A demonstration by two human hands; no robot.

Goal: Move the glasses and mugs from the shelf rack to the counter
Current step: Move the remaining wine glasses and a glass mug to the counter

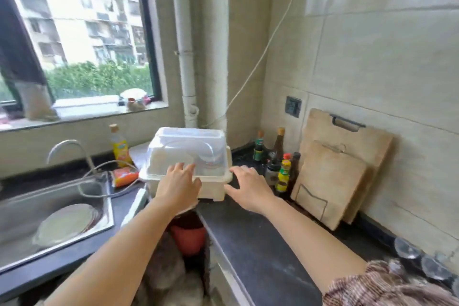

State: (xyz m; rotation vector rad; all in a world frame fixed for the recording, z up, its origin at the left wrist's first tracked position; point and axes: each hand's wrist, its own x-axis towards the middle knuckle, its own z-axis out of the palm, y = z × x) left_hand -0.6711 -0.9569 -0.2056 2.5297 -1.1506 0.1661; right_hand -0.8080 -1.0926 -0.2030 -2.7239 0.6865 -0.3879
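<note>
Two slack-fingered hands grasp nothing mid-frame: left hand (179, 182) on the clear domed lid (189, 148), right hand (249, 192) beside the cream plastic shelf rack (215, 190). The lid likely needs lifting evenly by its front edge.

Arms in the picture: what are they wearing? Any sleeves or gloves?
The left arm is bare as far as the picture shows. The right arm is bare up to a fuzzy knitted sleeve, streaked pinkish-brown and white, at the bottom right corner. No gloves, watch or rings show.
</note>
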